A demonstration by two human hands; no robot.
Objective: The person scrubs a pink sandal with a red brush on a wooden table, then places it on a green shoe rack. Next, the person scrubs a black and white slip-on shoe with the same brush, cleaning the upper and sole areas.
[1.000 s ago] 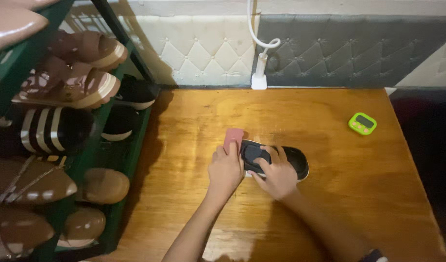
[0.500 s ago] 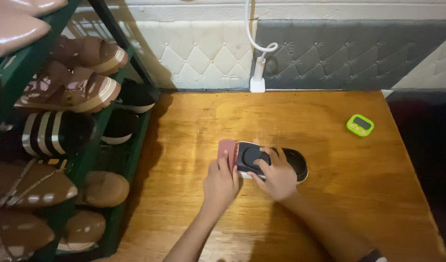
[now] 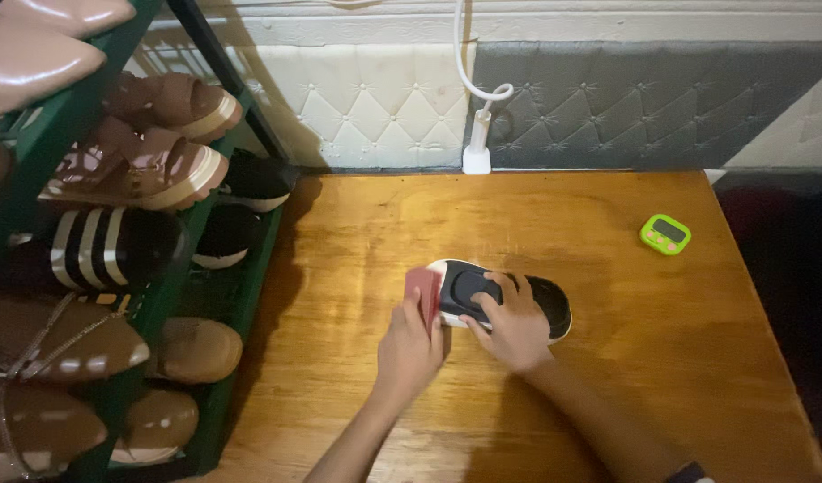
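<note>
Warm dim light, perhaps overhead, soft blur

Shoe rack (image 3: 250,268) crowds left; tabletop (image 3: 608,394) open right, timer (image 3: 665,234) aside.
</note>
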